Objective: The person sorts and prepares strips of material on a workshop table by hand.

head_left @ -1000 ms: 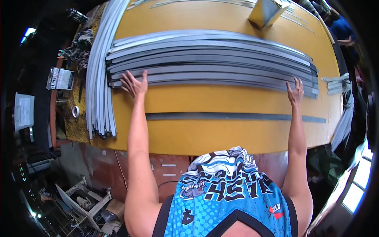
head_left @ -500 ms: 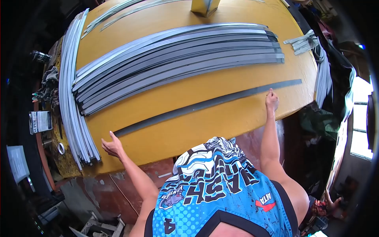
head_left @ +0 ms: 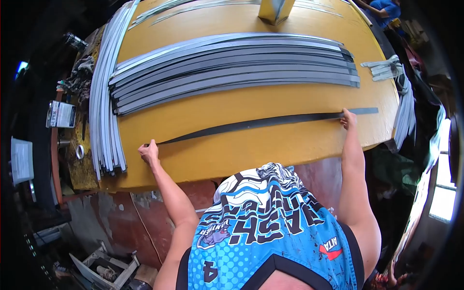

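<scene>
A long dark grey strip [head_left: 251, 124] stretches across the near part of the yellow table [head_left: 285, 147], slightly twisted along its length. Its left end is pinched by my left hand [head_left: 149, 152], fingers closed. Further right, my right hand [head_left: 347, 119] grips the strip a little short of its other end, and a lighter grey tail sticks out beyond the fingers. Behind it lies a wide layer of similar grey strips [head_left: 232, 75], side by side. Left of my left hand, a bundle of pale strips [head_left: 107, 96] runs along the table's side.
A tied bunch of light strips [head_left: 406, 106] hangs over the right table edge. A yellow block-like object [head_left: 275, 10] stands at the back. A white tape roll [head_left: 79, 152] and a labelled can [head_left: 61, 114] are at the left. Another person in a blue shirt [head_left: 386, 10] is at far right.
My left hand has closed on the strip's left end. The strip now looks twisted rather than flat. The whole view has shifted, and the person in blue has come into sight.
</scene>
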